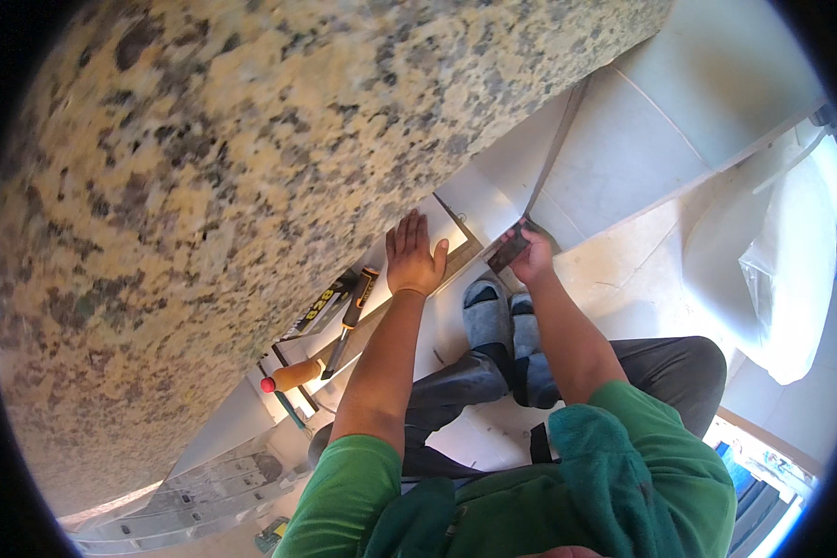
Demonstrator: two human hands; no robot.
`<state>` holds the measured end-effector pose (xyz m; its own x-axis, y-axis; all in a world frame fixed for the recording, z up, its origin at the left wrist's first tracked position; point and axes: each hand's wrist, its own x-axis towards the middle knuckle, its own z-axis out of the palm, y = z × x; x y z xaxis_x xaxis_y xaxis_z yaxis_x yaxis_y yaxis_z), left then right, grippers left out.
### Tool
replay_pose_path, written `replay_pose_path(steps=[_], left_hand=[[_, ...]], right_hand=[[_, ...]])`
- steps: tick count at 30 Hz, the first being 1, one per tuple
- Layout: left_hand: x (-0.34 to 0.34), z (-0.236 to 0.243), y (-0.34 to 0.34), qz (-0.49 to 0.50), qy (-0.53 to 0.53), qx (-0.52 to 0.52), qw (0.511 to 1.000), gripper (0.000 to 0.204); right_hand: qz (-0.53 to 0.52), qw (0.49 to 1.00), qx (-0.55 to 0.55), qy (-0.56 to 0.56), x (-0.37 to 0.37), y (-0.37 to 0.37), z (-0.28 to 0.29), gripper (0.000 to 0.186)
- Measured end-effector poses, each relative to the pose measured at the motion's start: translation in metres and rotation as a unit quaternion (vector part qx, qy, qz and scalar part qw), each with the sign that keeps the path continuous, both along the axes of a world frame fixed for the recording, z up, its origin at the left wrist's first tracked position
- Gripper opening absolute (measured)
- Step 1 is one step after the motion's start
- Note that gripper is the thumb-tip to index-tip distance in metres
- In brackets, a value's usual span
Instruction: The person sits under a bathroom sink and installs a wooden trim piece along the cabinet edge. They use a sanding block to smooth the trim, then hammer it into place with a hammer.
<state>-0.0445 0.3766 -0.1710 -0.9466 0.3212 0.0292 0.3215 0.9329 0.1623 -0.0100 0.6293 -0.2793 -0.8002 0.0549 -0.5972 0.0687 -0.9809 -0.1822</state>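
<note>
My left hand (414, 260) lies flat, fingers extended, on a pale ledge (456, 244) just below a speckled granite slab (205, 186). My right hand (532, 254) grips a dark flat piece (504, 247) at the ledge's right end, where a narrow grey strip (558, 139) runs up between pale tiles (642, 158). Left of my left hand lie a black-and-yellow handled tool (360, 298), a wooden handle with a red end (293, 375), a green tool (298, 414) and a black printed item (316, 307). Exactly what the dark piece is, I cannot tell.
My bent legs and slippered feet (488, 325) are below my hands on pale floor tiles (637, 279). A white bundle in clear plastic (777, 279) stands at the right. A metal ladder-like item (186, 507) lies at the lower left, and blue objects (744, 493) show at the lower right.
</note>
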Motion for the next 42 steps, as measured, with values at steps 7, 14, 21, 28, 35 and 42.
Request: replay_pose_path(steps=[7,14,21,28,35,42], left_hand=[[0.001,-0.011,-0.006,-0.001,0.022,0.007,1.000,0.074],[0.000,-0.001,0.000,0.008,-0.003,-0.007,1.000,0.073],[0.001,-0.001,-0.002,0.009,-0.002,-0.008,1.000,0.074],[0.001,-0.003,-0.003,0.008,-0.004,0.003,1.000,0.075],[0.000,-0.003,0.000,0.003,0.006,0.007,1.000,0.074],[0.000,-0.003,-0.001,0.006,0.001,0.002,1.000,0.076]], right_hand=[[0.029,0.994,0.104,0.022,0.016,-0.001,0.024,0.050],[-0.023,0.998,0.047,0.040,-0.001,-0.008,0.013,0.030],[-0.037,0.993,0.111,-0.012,-0.003,-0.016,0.020,0.020],[0.032,0.987,0.156,-0.025,0.012,-0.013,0.037,0.024],[0.015,0.991,0.135,0.003,0.006,0.000,0.022,0.023],[0.020,0.993,0.117,-0.006,0.006,-0.005,0.025,0.024]])
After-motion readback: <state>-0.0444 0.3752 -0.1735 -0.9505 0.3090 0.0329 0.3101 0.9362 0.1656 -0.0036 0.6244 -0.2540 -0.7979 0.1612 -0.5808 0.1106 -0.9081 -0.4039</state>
